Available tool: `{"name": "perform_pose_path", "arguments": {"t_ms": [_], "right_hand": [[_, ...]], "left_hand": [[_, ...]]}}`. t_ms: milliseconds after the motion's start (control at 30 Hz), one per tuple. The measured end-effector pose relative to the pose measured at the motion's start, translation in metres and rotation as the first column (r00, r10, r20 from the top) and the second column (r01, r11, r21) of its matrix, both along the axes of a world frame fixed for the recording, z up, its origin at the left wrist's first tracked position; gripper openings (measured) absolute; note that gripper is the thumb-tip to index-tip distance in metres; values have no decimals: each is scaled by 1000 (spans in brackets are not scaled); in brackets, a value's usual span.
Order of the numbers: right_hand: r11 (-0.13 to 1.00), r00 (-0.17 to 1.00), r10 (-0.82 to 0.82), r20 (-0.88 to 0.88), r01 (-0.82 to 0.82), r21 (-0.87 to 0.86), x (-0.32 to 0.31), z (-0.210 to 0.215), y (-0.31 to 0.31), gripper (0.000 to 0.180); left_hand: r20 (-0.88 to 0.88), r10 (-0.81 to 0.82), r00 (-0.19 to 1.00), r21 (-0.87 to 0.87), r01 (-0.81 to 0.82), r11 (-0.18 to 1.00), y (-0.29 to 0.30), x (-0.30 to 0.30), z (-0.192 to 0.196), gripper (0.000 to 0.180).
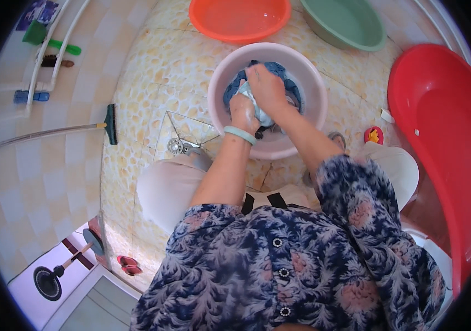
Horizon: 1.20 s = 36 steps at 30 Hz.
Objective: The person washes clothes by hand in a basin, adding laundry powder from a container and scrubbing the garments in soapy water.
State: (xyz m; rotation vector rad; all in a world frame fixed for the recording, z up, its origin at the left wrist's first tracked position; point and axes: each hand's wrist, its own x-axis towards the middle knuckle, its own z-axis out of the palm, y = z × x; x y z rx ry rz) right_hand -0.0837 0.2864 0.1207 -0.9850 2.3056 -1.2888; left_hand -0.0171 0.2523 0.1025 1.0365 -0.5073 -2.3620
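Observation:
Both my hands are over a pale pink basin on the floor between my knees. Wet clothes, mostly blue with some grey, lie inside it. My left hand, with a pale green bangle at the wrist and suds on its back, is closed on a light blue-white cloth. Just above and to the right, my right hand is closed on the same cloth, its fingers curled against the left hand. Part of the cloth hangs down between the hands into the basin.
An orange basin and a green basin stand beyond. At right lies a red baby bathtub. A floor brush leans at left, near a floor drain. Small brushes hang on wall pipes. Red slippers lie behind left.

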Motion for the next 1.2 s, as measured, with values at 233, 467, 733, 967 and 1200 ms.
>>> {"name": "perform_pose_path", "arguments": {"t_ms": [233,467,733,967,1200], "right_hand": [[989,1000,5,-7,-6,-149,14,-3,3,17],[1000,999,-13,41,14,-9,0,9,9,19],[992,998,-44,-46,49,113,-17,-11,8,20],[997,998,52,41,-49,-51,48,28,21,21],[987,994,45,-100,-29,157,-12,-12,-2,22]], "left_hand": [[-22,-51,998,15,51,999,-2,16,-21,20],[245,-65,967,-217,120,969,0,1,2,23],[161,-5,987,44,-2,999,9,-9,20,31],[246,31,969,-188,16,982,-23,22,-32,30],[100,-59,993,-72,66,995,-6,5,7,22]]}}
